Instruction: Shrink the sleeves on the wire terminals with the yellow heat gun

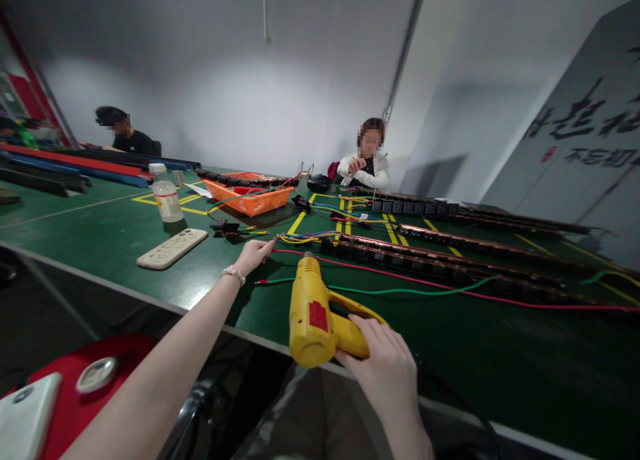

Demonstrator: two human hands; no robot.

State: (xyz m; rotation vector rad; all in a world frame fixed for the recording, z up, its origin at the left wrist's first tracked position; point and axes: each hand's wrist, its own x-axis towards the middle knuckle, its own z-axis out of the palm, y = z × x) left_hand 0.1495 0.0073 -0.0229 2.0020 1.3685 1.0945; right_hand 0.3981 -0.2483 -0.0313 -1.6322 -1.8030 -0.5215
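Observation:
My right hand (385, 353) is wrapped round the handle of a yellow heat gun (313, 320), held over the table's front edge with its nozzle pointing away from me. My left hand (254, 255) is closed in a pinch at the end of a long red wire (380, 271), which runs off to the right. Just beyond those fingertips lie the ends of several coloured wires (310, 237) from a dark, copper-edged strip (400, 255). A green wire (410, 291) with a red-sleeved end lies on the table, passing behind the heat gun.
An orange basket (250, 203), a bottle (167, 197) and a beige power strip (173, 249) stand or lie left of centre on the green table (115, 240). More dark strips (490, 242) stretch to the right. One person (367, 163) sits opposite; another (133, 137) is farther left. A red stool (80, 380) stands below left.

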